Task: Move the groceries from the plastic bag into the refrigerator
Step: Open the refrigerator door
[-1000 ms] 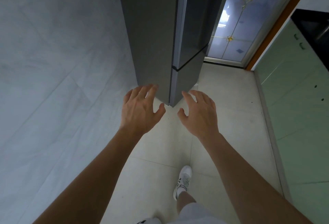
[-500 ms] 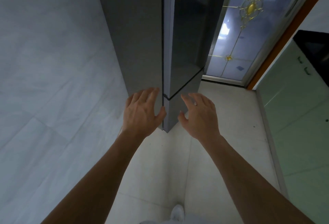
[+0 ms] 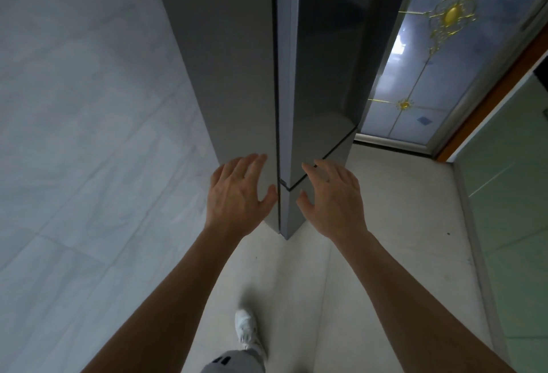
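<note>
Pale wall tiles (image 3: 89, 105) all round; we face the shut refrigerator (image 3: 237, 61), left hand (image 3: 237, 194) and right hand (image 3: 335, 200) spread, empty. Stiff, heavy door (image 3: 326, 61), we reckon: grip its near edge.

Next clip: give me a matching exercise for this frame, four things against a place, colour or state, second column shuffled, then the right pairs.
Things:
1. left hand
2. right hand
3. refrigerator
4. shoe

Descriptions:
A. white, on the floor, low in the view
B. dark grey, doors closed
C. open, fingers spread, left of the refrigerator's near corner
D. open, fingers spread, right of that corner

Pairs: 1-C, 2-D, 3-B, 4-A
</note>
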`<act>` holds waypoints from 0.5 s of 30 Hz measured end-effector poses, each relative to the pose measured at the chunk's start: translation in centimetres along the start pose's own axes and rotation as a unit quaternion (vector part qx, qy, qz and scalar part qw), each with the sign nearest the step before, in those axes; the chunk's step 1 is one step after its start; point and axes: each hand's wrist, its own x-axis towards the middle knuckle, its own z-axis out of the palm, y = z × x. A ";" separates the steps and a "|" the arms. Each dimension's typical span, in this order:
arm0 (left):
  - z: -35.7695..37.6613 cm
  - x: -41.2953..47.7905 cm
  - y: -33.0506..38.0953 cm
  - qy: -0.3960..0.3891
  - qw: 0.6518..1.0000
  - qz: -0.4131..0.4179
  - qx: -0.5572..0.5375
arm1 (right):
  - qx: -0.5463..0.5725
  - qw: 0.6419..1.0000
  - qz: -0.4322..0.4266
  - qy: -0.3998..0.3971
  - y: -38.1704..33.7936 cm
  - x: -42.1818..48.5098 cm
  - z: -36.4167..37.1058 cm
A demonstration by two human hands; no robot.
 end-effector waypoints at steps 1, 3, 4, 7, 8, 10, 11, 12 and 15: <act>0.4 0.8 -0.4 -0.004 1.000 0.001 0.000 | -0.002 1.000 -0.003 0.001 0.2 0.8 0.4; 1.2 2.7 -1.4 -0.013 1.000 0.006 0.001 | -0.010 1.000 -0.006 0.003 0.7 2.5 1.1; 1.5 3.8 -2.0 -0.013 1.000 0.009 0.002 | -0.015 1.000 -0.005 0.006 1.1 3.4 1.5; 2.2 7.6 -3.7 -0.008 1.000 0.024 -0.001 | -0.023 1.000 0.006 0.020 2.0 6.7 2.5; 2.4 9.1 -4.2 -0.006 1.000 0.029 -0.004 | -0.023 0.999 0.012 0.030 2.2 8.0 2.7; 2.8 12.1 -5.0 -0.002 0.999 0.037 -0.010 | -0.012 0.997 0.023 0.066 2.3 10.7 3.1; 3.0 13.5 -5.4 0.001 0.999 0.040 -0.015 | -0.002 0.996 0.027 0.087 2.2 12.0 3.3; 3.3 15.0 -6.0 0.003 0.999 0.044 -0.021 | 0.006 0.994 0.028 0.108 2.0 13.3 3.5; 4.3 19.2 -7.7 0.005 0.997 0.065 -0.040 | 0.002 0.989 0.033 0.147 1.7 16.8 4.1</act>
